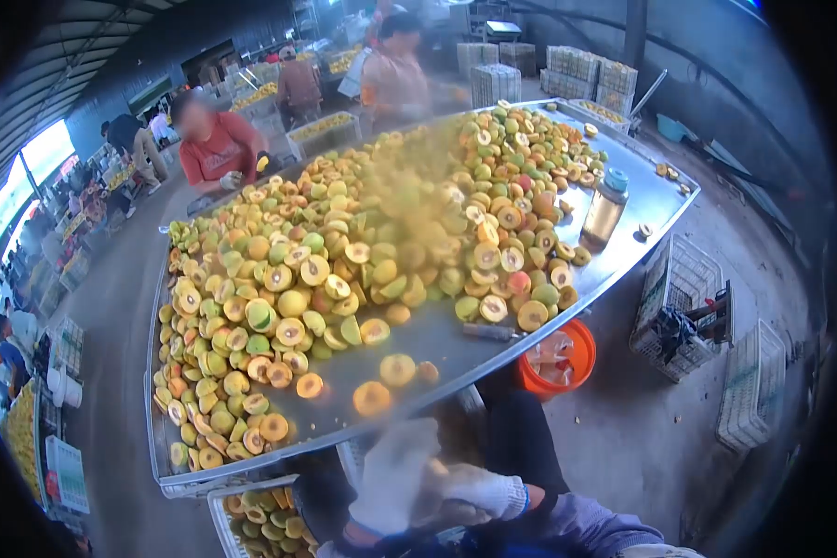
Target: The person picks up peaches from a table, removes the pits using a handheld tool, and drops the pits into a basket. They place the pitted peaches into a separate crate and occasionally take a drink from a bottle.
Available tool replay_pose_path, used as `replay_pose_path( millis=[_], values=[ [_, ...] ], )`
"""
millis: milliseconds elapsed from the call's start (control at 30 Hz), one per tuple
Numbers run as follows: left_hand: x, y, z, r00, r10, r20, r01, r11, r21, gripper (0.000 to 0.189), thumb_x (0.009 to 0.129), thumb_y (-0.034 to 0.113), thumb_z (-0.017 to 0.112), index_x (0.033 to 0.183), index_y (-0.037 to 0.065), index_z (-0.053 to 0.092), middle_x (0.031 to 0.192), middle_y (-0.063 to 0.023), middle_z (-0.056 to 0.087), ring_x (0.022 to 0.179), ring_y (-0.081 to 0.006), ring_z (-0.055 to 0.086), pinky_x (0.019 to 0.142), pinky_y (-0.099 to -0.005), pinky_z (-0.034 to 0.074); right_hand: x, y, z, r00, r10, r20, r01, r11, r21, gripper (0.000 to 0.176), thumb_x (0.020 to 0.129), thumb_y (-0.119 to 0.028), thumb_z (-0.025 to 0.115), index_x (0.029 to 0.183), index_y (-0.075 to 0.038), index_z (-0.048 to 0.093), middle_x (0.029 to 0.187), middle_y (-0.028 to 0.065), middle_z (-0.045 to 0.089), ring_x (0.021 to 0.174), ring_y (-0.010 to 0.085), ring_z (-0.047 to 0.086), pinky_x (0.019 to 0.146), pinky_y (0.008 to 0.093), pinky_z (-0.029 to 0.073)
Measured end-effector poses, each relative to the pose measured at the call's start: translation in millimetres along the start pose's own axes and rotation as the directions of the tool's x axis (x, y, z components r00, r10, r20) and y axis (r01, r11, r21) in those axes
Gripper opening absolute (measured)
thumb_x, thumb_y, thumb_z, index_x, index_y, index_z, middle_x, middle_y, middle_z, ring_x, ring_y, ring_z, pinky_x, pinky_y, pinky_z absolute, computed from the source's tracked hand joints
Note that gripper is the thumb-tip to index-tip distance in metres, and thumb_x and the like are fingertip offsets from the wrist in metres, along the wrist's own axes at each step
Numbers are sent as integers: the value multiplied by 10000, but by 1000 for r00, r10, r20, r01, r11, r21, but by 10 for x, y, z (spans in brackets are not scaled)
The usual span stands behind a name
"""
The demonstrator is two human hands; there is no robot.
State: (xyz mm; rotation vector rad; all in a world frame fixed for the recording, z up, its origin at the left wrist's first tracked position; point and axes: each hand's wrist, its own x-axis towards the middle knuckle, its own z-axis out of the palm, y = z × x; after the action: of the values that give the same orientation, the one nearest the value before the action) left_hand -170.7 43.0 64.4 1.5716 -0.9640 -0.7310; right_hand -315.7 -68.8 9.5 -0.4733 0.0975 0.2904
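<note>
Both my hands wear white gloves and are close together below the table's near edge. My left hand [392, 476] is smeared by motion, and its fingers cannot be made out. Against it lies my right hand [479, 491], its fingers blurred and partly hidden. Whether either holds anything is not clear. Halved yellow-orange fruits [288, 304] are heaped on the metal table [456, 372]. Near its front edge lies a tool with a dark handle [490, 331]. A bottle of amber liquid [605, 209] stands toward the right side.
An orange bucket [581, 358] stands beside the table's near edge. White crates [676, 279] sit on the floor at right. A crate of fruit [268, 521] is below the table at lower left. Across the table are a person in red [219, 144] and others.
</note>
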Motion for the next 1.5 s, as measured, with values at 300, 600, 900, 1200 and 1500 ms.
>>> replay_pose_path(
  millis=[300, 600, 900, 1200, 1500],
  values=[
    [45, 233, 28, 988, 152, 31, -155, 961, 229, 247, 872, 32, 581, 1113, 31, 639, 1016, -133, 651, 956, -283, 639, 841, -348, 510, 17, 193, -4, 975, -182, -127, 132, 936, -325, 217, 992, -184, 538, 1025, 6, 637, 908, 46, 632, 785, 69, 595, 642, 189, 476],
    [162, 13, 35, 987, 147, 68, -159, 960, 230, 204, 939, 68, 569, 1117, 30, 661, 1057, -47, 676, 978, -144, 626, 869, -289, 499, -7, 130, -137, 960, -280, 14, 210, 683, -699, 255, 1011, -172, 484, 1199, -26, 575, 1064, 41, 627, 910, 127, 615, 794, 274, 514],
    [191, 25, 24, 983, -184, 5, 177, 939, -295, 274, 959, 181, 592, 1152, -10, 628, 1076, -75, 664, 951, -161, 644, 826, -279, 528, 134, -157, 515, 787, -328, -523, -64, 799, -597, 256, 1002, -309, 528, 962, -71, 616, 620, -12, 561, 490, 68, 538, 414, 204, 392],
    [155, -11, 43, 910, -403, -96, 171, 578, -798, 485, 998, 389, 484, 1246, -24, 538, 1117, -140, 629, 1023, -275, 642, 897, -360, 515, 182, -105, 506, 608, -459, -648, -360, 568, -740, 348, 925, -359, 591, 1100, -65, 653, 954, 126, 706, 891, 233, 690, 784, 327, 519],
    [-19, -146, -145, 927, -364, 88, 364, 819, -445, 499, 958, 276, 602, 1359, 6, 478, 1199, -94, 598, 1063, -186, 593, 951, -312, 468, 156, -352, 642, 625, -382, -681, 53, 891, -452, 201, 922, -128, 628, 1110, -69, 592, 779, -39, 571, 652, 26, 536, 563, 192, 429]
  ],
)
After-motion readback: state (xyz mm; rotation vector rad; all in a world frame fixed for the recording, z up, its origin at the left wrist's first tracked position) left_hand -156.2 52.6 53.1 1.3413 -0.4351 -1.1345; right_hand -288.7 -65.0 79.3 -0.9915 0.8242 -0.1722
